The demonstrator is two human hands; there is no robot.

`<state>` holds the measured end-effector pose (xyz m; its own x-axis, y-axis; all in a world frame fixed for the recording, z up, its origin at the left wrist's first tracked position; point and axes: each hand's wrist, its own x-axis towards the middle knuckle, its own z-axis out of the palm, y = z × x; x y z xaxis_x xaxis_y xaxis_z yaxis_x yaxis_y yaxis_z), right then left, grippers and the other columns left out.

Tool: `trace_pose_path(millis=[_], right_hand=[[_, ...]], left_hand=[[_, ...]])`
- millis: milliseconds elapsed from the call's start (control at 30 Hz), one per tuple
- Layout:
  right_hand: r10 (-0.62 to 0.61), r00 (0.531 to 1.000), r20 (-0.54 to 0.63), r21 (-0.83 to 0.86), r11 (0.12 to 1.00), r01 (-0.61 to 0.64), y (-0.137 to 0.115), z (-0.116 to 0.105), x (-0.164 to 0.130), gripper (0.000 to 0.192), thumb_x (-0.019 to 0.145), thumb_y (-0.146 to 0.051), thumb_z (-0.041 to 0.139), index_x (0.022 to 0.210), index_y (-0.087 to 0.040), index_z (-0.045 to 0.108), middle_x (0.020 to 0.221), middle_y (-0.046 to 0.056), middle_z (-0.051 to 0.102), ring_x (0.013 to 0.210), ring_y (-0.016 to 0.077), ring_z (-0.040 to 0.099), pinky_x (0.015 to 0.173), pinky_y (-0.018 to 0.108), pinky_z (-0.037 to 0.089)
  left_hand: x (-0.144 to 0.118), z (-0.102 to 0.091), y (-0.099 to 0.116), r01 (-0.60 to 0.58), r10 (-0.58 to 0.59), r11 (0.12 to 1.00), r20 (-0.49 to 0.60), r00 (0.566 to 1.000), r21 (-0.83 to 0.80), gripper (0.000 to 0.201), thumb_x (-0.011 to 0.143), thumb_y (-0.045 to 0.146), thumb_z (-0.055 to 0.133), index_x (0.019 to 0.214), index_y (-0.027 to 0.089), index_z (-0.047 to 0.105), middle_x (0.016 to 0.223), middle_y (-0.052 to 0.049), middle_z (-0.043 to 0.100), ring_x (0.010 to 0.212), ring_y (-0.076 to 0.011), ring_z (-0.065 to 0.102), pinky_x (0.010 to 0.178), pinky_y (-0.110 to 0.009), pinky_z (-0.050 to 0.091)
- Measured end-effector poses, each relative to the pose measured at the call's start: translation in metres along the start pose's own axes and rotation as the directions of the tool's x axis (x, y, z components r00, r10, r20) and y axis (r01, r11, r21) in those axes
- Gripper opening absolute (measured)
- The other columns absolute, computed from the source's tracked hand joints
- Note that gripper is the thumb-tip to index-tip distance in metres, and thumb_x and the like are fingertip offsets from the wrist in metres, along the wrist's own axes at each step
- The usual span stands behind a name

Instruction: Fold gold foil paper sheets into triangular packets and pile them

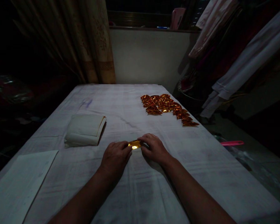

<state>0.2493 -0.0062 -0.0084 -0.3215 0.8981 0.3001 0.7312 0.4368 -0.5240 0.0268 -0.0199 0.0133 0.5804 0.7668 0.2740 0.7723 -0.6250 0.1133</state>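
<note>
Item in hand: one gold foil piece [134, 144], near centre of bench [200, 168], pinched between my left hand [115, 157] and right hand [154, 147], fingers closed on it. Done, I judge: folded foil pile [168, 107], far right. Remaining: paper stack [85, 133], left.

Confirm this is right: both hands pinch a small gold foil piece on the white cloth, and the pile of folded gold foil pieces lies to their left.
Wrong side. In the head view, the pile of folded gold foil pieces lies to the right, beyond the right hand. Both hands, left hand included, do pinch the small gold foil piece.
</note>
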Motion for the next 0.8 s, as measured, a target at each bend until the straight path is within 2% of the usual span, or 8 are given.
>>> trace_pose_path(millis=[200, 300, 433, 600, 700, 800], right_hand=[[-0.073, 0.995, 0.074, -0.093, 0.992, 0.080, -0.008, -0.003, -0.001, 0.028, 0.084, -0.023, 0.072, 0.112, -0.024, 0.073, 0.111, 0.008, 0.067, 0.102, 0.0243, 0.059, 0.089, 0.039, 0.043], [-0.080, 0.993, 0.082, -0.121, 0.989, 0.090, -0.010, -0.003, -0.001, 0.029, 0.084, -0.026, 0.074, 0.113, -0.025, 0.073, 0.112, 0.008, 0.067, 0.103, 0.0250, 0.058, 0.089, 0.040, 0.043], [-0.119, 0.991, 0.056, -0.126, 0.984, 0.125, -0.009, 0.001, 0.000, 0.033, 0.084, -0.023, 0.075, 0.117, -0.025, 0.071, 0.118, 0.009, 0.066, 0.109, 0.0263, 0.058, 0.090, 0.041, 0.043], [-0.159, 0.987, -0.004, -0.134, 0.978, 0.157, -0.001, 0.009, 0.003, 0.023, 0.091, -0.022, 0.069, 0.112, -0.027, 0.075, 0.114, 0.009, 0.069, 0.104, 0.0252, 0.061, 0.085, 0.039, 0.044], [-0.181, 0.983, -0.025, -0.115, 0.977, 0.177, 0.003, 0.010, 0.005, 0.019, 0.091, -0.026, 0.071, 0.109, -0.029, 0.076, 0.111, 0.008, 0.071, 0.102, 0.0242, 0.062, 0.083, 0.038, 0.044], [-0.220, 0.975, -0.022, -0.042, 0.975, 0.219, 0.004, 0.009, 0.004, 0.014, 0.088, -0.027, 0.076, 0.102, -0.029, 0.077, 0.111, 0.006, 0.071, 0.104, 0.0232, 0.063, 0.086, 0.039, 0.044]], left_hand=[[0.003, -0.004, -0.009, 0.019, -0.019, 1.000, -0.007, 1.000, 0.002, 0.013, 0.092, 0.023, 0.068, 0.105, 0.025, 0.070, 0.101, -0.002, 0.076, 0.084, -0.0221, 0.069, 0.080, -0.040, 0.045], [0.005, -0.003, -0.010, -0.020, 0.021, 0.999, -0.032, 0.999, 0.033, 0.014, 0.093, 0.023, 0.067, 0.107, 0.026, 0.070, 0.096, -0.002, 0.076, 0.080, -0.0204, 0.068, 0.080, -0.038, 0.044], [0.004, 0.000, -0.013, -0.088, 0.093, 0.995, -0.102, 0.990, 0.047, 0.015, 0.095, 0.017, 0.059, 0.103, 0.022, 0.070, 0.093, -0.003, 0.076, 0.078, -0.0194, 0.069, 0.082, -0.038, 0.046], [0.000, 0.003, -0.018, -0.093, 0.096, 0.995, -0.136, 0.986, 0.033, 0.018, 0.096, 0.015, 0.055, 0.103, 0.023, 0.071, 0.096, -0.004, 0.077, 0.079, -0.0195, 0.070, 0.092, -0.043, 0.048], [-0.002, 0.000, -0.017, -0.105, 0.103, 0.994, -0.122, 0.987, -0.007, 0.023, 0.097, 0.016, 0.056, 0.113, 0.026, 0.069, 0.102, -0.003, 0.076, 0.085, -0.0198, 0.071, 0.101, -0.049, 0.045], [-0.007, -0.006, -0.013, -0.128, 0.125, 0.989, -0.050, 0.991, -0.069, 0.032, 0.096, 0.016, 0.058, 0.124, 0.030, 0.065, 0.112, -0.002, 0.074, 0.097, -0.0207, 0.070, 0.108, -0.054, 0.040]])
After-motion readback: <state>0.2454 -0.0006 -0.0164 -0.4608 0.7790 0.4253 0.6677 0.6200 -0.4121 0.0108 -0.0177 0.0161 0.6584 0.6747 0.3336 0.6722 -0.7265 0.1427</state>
